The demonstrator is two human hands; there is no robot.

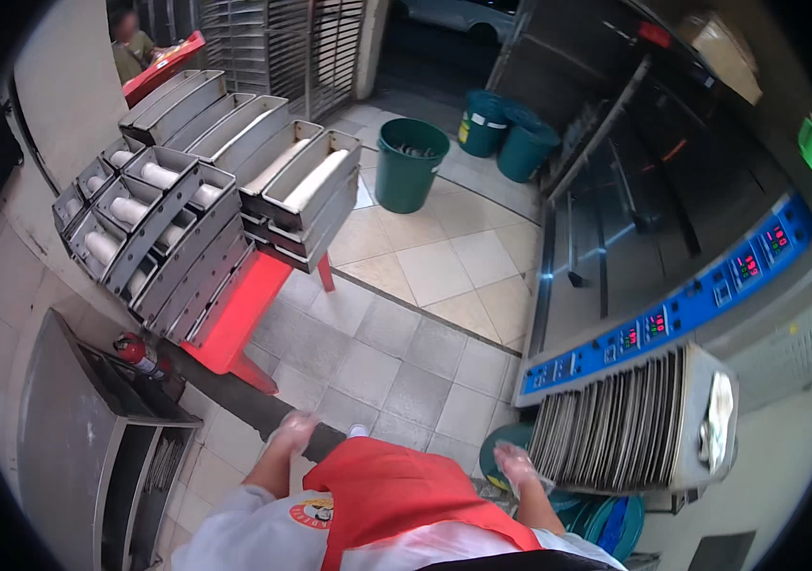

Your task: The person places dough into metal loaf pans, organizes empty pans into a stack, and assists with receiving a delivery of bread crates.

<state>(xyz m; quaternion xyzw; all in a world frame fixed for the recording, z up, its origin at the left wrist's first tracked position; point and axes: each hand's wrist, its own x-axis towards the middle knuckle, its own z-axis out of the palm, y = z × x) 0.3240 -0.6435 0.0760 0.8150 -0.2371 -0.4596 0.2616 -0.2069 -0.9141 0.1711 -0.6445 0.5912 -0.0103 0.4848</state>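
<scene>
My left hand (292,433) hangs at my left side above the floor tiles, in what looks like a thin clear plastic glove. Its fingers are loosely apart and nothing shows in them. On the other side my right hand (517,463), gloved the same way, is nearest to a row of thin dark trays (610,423) standing on edge. Its fingers are slightly spread, holding nothing. Between my arms is my red apron (396,485). Ahead on the left, metal loaf pans (306,181) with pale dough inside are stacked on a red table (234,319).
A large oven (629,219) with a blue control panel (677,306) stands on the right. Green bins (412,176) are on the tiled floor ahead. A fire extinguisher (136,350) and a metal cabinet (73,400) stand at left. A person (130,48) is at the far left.
</scene>
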